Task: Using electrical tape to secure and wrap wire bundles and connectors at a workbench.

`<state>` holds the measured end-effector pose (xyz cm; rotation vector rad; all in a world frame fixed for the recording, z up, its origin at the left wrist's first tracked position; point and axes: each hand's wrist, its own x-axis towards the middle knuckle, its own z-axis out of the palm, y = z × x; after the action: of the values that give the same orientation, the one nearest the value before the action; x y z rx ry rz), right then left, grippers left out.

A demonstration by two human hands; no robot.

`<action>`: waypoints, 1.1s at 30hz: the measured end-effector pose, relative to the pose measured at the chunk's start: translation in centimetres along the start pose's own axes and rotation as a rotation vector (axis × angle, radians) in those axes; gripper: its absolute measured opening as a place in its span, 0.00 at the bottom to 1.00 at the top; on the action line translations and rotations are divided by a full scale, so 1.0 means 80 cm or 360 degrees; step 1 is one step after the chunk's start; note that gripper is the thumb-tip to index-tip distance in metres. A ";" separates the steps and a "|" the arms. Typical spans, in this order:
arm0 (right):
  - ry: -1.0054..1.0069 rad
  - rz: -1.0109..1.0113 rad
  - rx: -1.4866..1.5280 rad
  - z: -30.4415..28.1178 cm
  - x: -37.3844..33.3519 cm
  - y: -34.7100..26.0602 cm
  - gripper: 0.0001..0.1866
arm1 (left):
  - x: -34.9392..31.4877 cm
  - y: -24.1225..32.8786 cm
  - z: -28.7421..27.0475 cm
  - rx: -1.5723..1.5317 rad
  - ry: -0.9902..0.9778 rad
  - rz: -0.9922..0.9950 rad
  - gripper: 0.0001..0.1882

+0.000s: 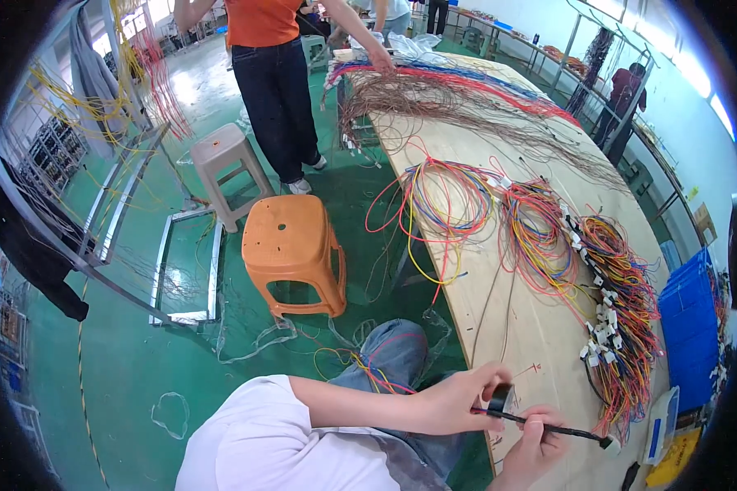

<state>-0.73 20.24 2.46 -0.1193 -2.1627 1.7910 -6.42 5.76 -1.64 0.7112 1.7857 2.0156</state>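
My left hand [458,401] is closed around a roll of black tape [501,398], at the near edge of the wooden table. Beside the roll, a wire harness [577,431] wrapped in black runs from my left fingers to the right. My right hand [540,446] pinches this wrapped stretch between thumb and fingers. A pale connector [611,444] sits at the harness's right end. Loose red, yellow and blue wires [373,372] trail over my lap, behind my left forearm. Whether they belong to the same harness is hidden by the hand.
Bundled harnesses with white connectors [606,327] and coiled wires [450,200] lie on the table [491,327]. A blue bin [686,327] stands at the right. An orange stool [287,237] and a grey stool [225,168] stand left. Across the table, a person in orange [274,90] reaches toward brown wires.
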 end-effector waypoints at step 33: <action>0.0055 0.0354 0.0523 0.015 0.018 0.030 0.06 | -0.005 -0.005 -0.030 -0.1615 0.0198 -0.0830 0.17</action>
<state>-2.84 19.97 0.27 -0.3189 -1.8609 2.2241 -7.54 3.68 -2.30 -0.1803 0.6565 2.1980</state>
